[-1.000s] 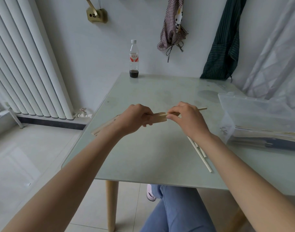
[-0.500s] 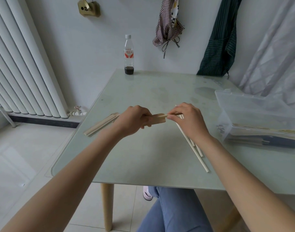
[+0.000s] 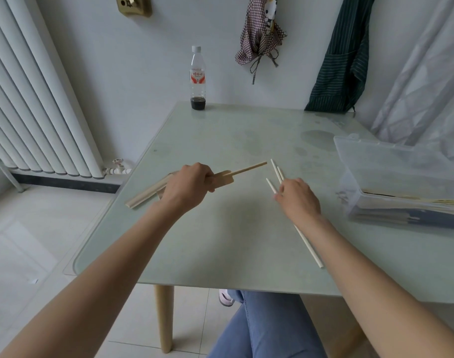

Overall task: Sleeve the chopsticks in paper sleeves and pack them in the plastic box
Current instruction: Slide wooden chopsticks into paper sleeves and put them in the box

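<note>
Three loose chopsticks (image 3: 275,174) lie on the bench (image 3: 233,239) at 2 o'clock from centre, right hand (image 3: 298,200) over them, fingers curled down onto one; grip itself hidden, can't tell. Left hand (image 3: 187,187) at 10 o'clock grips a paper sleeve (image 3: 224,177) with one chopstick (image 3: 249,168) half in. Plastic box (image 3: 401,182) at 3 o'clock, lid up.
</note>
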Demonstrator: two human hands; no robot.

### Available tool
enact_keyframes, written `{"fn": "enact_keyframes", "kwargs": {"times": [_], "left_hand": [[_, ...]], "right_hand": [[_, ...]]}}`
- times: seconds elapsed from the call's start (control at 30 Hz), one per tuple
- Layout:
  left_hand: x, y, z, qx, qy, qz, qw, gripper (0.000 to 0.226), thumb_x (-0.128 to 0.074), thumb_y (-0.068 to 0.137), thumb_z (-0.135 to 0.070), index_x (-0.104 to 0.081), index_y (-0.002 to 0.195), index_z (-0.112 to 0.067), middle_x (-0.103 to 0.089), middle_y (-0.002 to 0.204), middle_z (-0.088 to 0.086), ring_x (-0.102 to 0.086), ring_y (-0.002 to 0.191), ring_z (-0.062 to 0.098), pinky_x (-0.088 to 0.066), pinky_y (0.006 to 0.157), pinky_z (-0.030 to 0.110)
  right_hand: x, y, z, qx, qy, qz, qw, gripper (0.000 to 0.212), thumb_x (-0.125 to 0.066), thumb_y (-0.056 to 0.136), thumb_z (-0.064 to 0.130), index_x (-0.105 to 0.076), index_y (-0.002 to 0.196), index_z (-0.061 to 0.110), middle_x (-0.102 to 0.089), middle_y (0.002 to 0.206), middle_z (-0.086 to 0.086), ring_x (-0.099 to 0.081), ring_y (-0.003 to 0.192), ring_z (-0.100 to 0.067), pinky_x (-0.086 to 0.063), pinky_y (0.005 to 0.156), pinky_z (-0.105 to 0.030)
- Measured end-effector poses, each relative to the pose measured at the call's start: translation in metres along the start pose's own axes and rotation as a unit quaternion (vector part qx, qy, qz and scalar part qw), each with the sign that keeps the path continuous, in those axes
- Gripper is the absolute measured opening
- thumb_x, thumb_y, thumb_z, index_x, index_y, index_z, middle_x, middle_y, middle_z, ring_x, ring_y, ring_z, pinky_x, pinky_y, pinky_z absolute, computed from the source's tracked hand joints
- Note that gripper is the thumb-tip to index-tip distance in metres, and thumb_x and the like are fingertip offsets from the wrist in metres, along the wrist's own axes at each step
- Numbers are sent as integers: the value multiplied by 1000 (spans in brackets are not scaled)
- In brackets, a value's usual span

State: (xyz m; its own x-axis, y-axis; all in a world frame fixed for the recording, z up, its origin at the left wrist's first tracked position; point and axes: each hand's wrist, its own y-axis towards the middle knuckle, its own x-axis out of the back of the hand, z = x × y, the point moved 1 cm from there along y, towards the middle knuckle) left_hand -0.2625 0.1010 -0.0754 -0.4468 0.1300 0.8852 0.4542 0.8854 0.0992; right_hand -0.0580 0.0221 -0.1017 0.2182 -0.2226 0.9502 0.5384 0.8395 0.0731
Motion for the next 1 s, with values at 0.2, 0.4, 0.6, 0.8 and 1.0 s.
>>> {"fn": "enact_keyframes", "kwargs": {"times": [0.2, 0.4, 0.6, 0.8, 1.0], "left_hand": [[-1, 1, 7, 3, -28, 6, 1000, 21, -47, 89, -10, -62, 80, -21, -71, 81, 1, -67, 72, 17, -55, 70, 38], [2, -3, 11, 31, -23, -28, 999, 22, -44, 90, -11, -64, 84, -17, -69, 81, 2, -65, 75, 23, -53, 67, 38], [4, -8, 12, 43, -25, -57, 997, 22, -44, 90, -12, -65, 87, -18, -68, 86, 4, -65, 76, 26, -55, 69, 42], [7, -11, 12, 19, -68, -59, 996, 17, -52, 93, -21, -65, 83, -19, -70, 81, 0, -66, 71, 18, -55, 70, 41], [13, -16, 10, -27, -86, -42, 995, 17, -52, 92, -20, -68, 86, -17, -70, 80, -1, -65, 76, 18, -52, 79, 43]], "right_hand": [[-9, 0, 10, -20, -91, 43, 995, 35, -46, 97, 15, -50, 130, 5, -48, 130, -17, -44, 124, -31, -44, 92, -37], [9, -9, 20, 13, 78, 111, 991, 19, -48, 95, 8, -57, 78, 8, -66, 96, -17, -68, 79, -30, -55, 72, -24], [29, -22, 27, 112, 200, 171, 958, 11, -45, 91, 5, -53, 85, 10, -60, 78, -4, -59, 65, -14, -53, 68, -30], [37, -23, 28, 187, 169, 87, 964, 10, -54, 90, 11, -59, 87, 19, -60, 79, 2, -55, 62, -12, -48, 71, -30], [41, -20, 25, 195, 96, -2, 976, 14, -52, 92, 15, -65, 92, 20, -55, 80, 5, -55, 85, -19, -47, 81, -35]]}}
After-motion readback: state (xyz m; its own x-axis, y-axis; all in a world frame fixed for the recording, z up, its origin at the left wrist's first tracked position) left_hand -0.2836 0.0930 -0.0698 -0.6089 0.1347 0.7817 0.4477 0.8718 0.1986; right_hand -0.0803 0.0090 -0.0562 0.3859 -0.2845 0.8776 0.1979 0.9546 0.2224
